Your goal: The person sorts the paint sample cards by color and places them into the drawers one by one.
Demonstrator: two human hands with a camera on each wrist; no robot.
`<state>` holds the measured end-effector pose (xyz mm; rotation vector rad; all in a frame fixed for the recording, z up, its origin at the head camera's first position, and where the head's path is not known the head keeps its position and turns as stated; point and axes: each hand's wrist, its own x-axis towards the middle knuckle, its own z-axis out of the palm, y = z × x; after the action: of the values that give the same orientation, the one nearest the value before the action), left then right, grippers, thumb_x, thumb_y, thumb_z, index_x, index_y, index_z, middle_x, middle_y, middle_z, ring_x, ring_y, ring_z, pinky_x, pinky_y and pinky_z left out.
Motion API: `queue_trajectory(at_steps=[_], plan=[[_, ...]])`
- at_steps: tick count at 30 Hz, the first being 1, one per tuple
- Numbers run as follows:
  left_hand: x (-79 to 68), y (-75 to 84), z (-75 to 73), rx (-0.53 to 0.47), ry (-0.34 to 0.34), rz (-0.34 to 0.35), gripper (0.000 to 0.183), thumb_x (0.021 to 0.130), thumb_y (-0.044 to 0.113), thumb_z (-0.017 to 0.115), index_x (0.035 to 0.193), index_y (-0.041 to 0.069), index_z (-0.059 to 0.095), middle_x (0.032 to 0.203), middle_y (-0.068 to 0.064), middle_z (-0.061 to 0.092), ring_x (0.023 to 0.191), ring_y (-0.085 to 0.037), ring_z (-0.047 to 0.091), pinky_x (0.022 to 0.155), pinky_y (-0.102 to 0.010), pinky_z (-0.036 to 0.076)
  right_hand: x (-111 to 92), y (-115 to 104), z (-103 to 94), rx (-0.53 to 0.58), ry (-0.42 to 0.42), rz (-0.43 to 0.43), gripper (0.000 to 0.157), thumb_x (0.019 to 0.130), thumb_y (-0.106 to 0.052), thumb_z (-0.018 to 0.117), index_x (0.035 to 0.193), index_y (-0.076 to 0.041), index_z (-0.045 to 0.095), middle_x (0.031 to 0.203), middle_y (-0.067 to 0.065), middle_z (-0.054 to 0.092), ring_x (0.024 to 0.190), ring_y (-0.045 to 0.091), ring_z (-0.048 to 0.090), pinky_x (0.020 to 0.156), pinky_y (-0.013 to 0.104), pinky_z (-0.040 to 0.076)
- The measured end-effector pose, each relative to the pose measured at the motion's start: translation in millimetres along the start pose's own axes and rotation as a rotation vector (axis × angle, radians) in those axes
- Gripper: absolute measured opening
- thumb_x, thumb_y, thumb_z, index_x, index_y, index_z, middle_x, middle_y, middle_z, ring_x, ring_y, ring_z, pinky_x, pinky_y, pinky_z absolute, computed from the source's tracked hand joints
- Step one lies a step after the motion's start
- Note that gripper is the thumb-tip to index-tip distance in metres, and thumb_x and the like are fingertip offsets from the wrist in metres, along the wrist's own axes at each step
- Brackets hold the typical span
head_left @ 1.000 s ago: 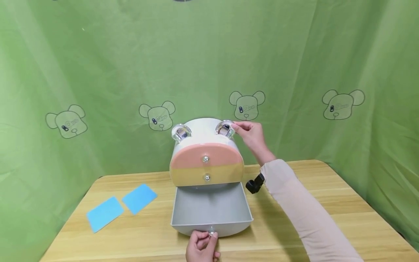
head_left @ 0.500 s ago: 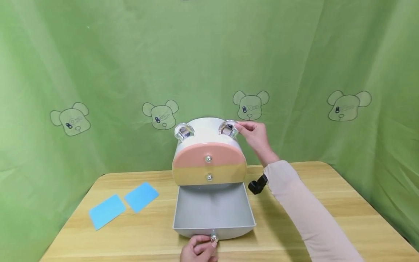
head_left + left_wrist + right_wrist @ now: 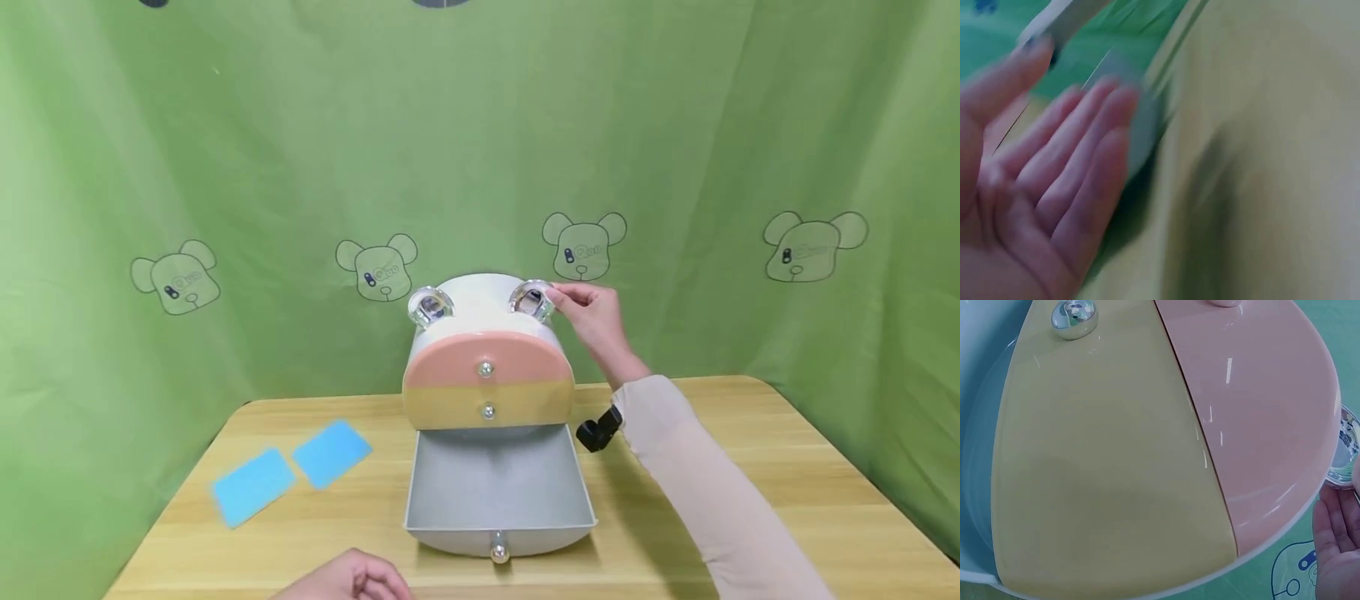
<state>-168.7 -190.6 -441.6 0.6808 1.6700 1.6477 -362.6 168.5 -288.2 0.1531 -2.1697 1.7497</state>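
A small white drawer cabinet (image 3: 480, 302) with a rounded top stands on the table. Its pink drawer (image 3: 450, 354) and yellow drawer (image 3: 450, 400) are closed, while the grey bottom drawer (image 3: 501, 483) is pulled out and bare inside. My right hand (image 3: 596, 321) pinches the clear ring-shaped ear (image 3: 531, 300) at the cabinet's top right; a matching ear (image 3: 431, 307) sits at the left. Low in the head view, my left hand (image 3: 348, 577) is apart from the grey drawer's shiny knob (image 3: 499, 552). The left wrist view shows its fingers (image 3: 1079, 156) loosely extended, holding nothing.
Two blue cards (image 3: 253, 487) lie on the wooden table (image 3: 765, 467) left of the cabinet. A black wrist camera (image 3: 598, 430) hangs under the right sleeve, close to the cabinet's right side. Green cloth (image 3: 480, 125) with bear outlines hangs behind.
My left hand has let go of the grey drawer's knob and moved left and toward me. The right hand keeps its pinch on the ear. The whole head view has shifted slightly.
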Motion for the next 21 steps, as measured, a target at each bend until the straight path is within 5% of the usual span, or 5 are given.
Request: queue_trajectory(at_steps=[5,11,13,17,21], plan=[[-44.5,0.5,-52.8,0.103,0.169,0.079,0.029,0.09,0.001,0.054,0.115,-0.014,0.05,0.108,-0.01,0.067,0.097,-0.018,0.065,0.083,-0.029,0.055,1,2,-1.4,-0.003,-0.005,-0.008,0.036,0.083,-0.03,0.072,0.109,-0.004,0.067,0.083,-0.012,0.067,0.075,0.005,0.059,0.071,0.016,0.052],[-93.9,-6.0,-110.0,0.201,0.741,0.108,0.025,0.092,0.003,0.056,0.117,0.009,0.059,0.109,0.003,0.068,0.098,-0.012,0.065,0.081,-0.03,0.056,0,2,-2.0,0.012,0.017,-0.017,0.034,0.083,-0.031,0.072,0.106,-0.007,0.068,0.085,-0.01,0.068,0.08,0.011,0.061,0.074,0.018,0.052],[-104.4,-13.1,-126.9,0.175,0.867,0.124,0.026,0.091,0.004,0.058,0.117,0.008,0.06,0.106,0.008,0.069,0.095,-0.008,0.066,0.079,-0.029,0.057,0,1,-3.2,0.013,0.029,-0.018,0.033,0.082,-0.03,0.072,0.105,-0.007,0.069,0.085,-0.01,0.068,0.08,0.01,0.061,0.074,0.017,0.052],[-122.3,-25.4,-151.7,0.236,0.998,0.071,0.035,0.09,0.01,0.063,0.123,0.002,0.055,0.106,0.016,0.067,0.093,0.001,0.063,0.078,-0.02,0.055,-2,1,-3.0,0.004,0.027,-0.019,0.034,0.082,-0.03,0.072,0.106,-0.006,0.068,0.086,-0.009,0.069,0.077,0.006,0.06,0.072,0.016,0.051],[-134.5,-34.0,-167.8,0.452,1.038,0.001,0.054,0.089,0.018,0.066,0.133,-0.004,0.042,0.112,0.028,0.056,0.096,0.012,0.055,0.079,-0.007,0.047,-2,2,-0.7,-0.001,0.03,-0.05,0.035,0.082,-0.029,0.073,0.106,-0.004,0.068,0.087,-0.008,0.068,0.076,0.007,0.059,0.069,0.016,0.051]])
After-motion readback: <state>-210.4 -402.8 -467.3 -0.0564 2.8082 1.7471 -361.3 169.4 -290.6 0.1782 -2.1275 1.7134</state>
